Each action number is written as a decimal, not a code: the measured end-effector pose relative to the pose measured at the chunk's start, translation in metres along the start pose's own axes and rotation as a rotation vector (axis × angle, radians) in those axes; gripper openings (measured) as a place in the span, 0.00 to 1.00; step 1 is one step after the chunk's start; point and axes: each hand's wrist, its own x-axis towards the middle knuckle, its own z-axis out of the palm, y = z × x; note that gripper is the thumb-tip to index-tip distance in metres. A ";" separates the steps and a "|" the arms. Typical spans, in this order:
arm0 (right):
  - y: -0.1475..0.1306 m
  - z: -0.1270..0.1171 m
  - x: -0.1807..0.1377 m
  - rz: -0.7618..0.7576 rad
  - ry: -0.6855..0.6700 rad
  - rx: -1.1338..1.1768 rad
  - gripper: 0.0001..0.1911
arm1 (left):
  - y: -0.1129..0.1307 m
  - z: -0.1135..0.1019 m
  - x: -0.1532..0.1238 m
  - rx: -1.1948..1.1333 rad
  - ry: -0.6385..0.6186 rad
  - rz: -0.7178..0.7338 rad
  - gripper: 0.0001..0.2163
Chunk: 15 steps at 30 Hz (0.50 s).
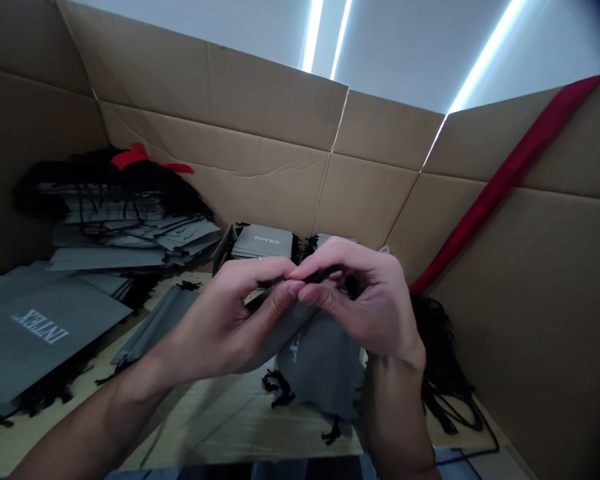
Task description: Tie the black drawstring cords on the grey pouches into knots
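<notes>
Both hands meet in the middle of the view, above the table. Thumb and forefinger of my left hand [235, 320] pinch the edge of a grey drawstring bag [277, 335]. My right hand [367, 300] pinches the same edge close beside, with a piece of black cord [325, 274] at its fingers. My fingers partly cover the held bag, and the cord's far end is hidden. Beneath my hands lie grey bags [325, 367] with white print and knotted black cord ends. A narrow folded grey bag [155, 323] lies left of my left forearm.
Large stacks of grey bags [110, 257] with black cords and a red strip [133, 155] stand at left. A box of INTEX bags [263, 240] stands at the back. Loose black cords [437, 347] lie at right. Cardboard walls [260, 140] surround the table.
</notes>
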 end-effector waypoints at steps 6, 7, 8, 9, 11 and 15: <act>0.001 -0.001 0.003 0.150 -0.017 0.176 0.11 | -0.002 -0.001 -0.002 0.014 -0.120 -0.025 0.14; 0.001 -0.001 0.003 0.186 -0.032 0.229 0.12 | -0.002 -0.001 -0.002 0.022 -0.128 -0.012 0.14; 0.001 -0.002 0.004 0.218 -0.047 0.289 0.12 | -0.001 -0.001 -0.002 0.031 -0.126 0.002 0.15; 0.002 -0.003 0.005 0.245 -0.063 0.352 0.13 | 0.000 -0.001 -0.002 0.038 -0.118 0.017 0.15; 0.005 -0.004 0.007 0.290 -0.103 0.468 0.14 | 0.003 0.000 -0.003 0.038 -0.102 0.031 0.14; 0.011 -0.003 0.012 0.355 -0.196 0.619 0.14 | 0.008 0.003 -0.006 -0.018 -0.081 0.047 0.12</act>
